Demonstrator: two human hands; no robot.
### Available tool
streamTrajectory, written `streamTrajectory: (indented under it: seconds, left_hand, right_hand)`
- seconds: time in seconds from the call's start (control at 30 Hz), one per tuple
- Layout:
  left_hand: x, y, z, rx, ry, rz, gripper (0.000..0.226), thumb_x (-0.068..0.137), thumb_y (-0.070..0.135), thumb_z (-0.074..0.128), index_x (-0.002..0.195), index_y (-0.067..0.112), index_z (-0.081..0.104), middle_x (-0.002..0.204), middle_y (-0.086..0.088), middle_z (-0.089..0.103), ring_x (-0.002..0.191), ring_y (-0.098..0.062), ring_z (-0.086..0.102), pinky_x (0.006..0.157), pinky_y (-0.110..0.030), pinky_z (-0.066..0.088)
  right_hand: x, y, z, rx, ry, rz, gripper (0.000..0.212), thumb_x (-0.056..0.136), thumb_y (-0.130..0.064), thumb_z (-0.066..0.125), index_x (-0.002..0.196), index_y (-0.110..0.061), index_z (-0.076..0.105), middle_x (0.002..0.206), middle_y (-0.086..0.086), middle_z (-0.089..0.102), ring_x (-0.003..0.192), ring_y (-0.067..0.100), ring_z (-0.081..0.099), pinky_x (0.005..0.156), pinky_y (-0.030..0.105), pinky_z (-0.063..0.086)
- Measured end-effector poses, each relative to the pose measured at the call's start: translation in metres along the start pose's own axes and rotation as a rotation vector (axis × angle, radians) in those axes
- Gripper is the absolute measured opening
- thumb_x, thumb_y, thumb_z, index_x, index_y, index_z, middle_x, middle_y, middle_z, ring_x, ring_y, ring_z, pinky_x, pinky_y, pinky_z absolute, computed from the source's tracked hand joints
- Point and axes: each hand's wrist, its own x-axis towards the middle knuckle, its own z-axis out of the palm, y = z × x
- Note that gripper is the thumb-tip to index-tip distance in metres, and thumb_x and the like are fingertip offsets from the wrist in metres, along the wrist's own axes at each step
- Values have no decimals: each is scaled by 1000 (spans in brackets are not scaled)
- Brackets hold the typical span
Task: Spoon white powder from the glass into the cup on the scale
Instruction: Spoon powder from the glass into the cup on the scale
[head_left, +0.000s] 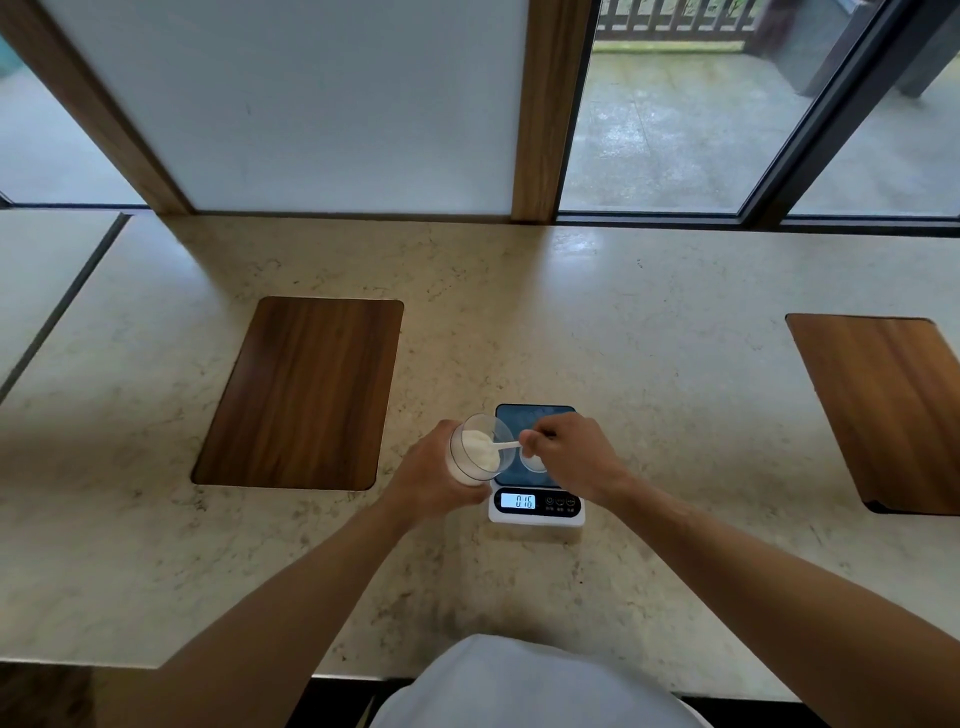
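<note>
Left hand (431, 480) wraps the clear glass (480, 453), tilted toward the scale (537, 462), mouth facing right, white powder (480, 448) inside. Right hand (574, 457) pinches a white spoon (501, 445), bowl inside the glass in the powder. Small clear cup (535, 462) sits on the scale platform, mostly hidden under the right hand. Display (518, 501) is lit, with digits showing. Marble counter (519, 312), two wooden boards (301, 389).

A pale marbled stone worktop (519, 312) carries a small white digital scale (536, 512) near its front edge (display lit). Two dark wooden boards lie flat on it: one (298, 392) at ten o'clock from the scale, the other (883, 410) at three o'clock.
</note>
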Motion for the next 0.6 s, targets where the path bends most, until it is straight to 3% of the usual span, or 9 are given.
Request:
streamTrajectory:
  seconds: [0.07,0.17,0.4,0.6]
  left_hand:
    - [0,0,1,-14,5,-12,84,65,32,94,131,29,44,120,9,58,103,-16,60,87,-21,50]
    - [1,-1,3,-24,11,-26,84,64,35,94,127,36,40,117,13,57,99,-12,60,79,-10,46]
    - [4,-2,6,-14,17,-54,83,64,36,94,127,39,39,115,17,55,95,-6,58,76,-4,40]
    - [6,3,3,3,30,-48,82,65,34,94,124,40,39,110,20,53,91,4,57,65,1,40]
  right_hand:
    - [-1,0,-3,11,6,8,35,96,-31,56,74,-14,77,65,3,70,49,9,49,50,27,42]
    - [-3,0,-8,43,13,10,34,96,-30,57,76,-12,78,66,3,70,51,10,49,52,28,41]
    - [-12,0,-20,97,11,26,29,98,-29,59,78,-15,76,57,-11,59,46,4,45,50,16,33]
    - [-19,1,-33,165,3,32,27,98,-26,58,78,-16,74,59,-6,61,53,12,50,54,25,40]
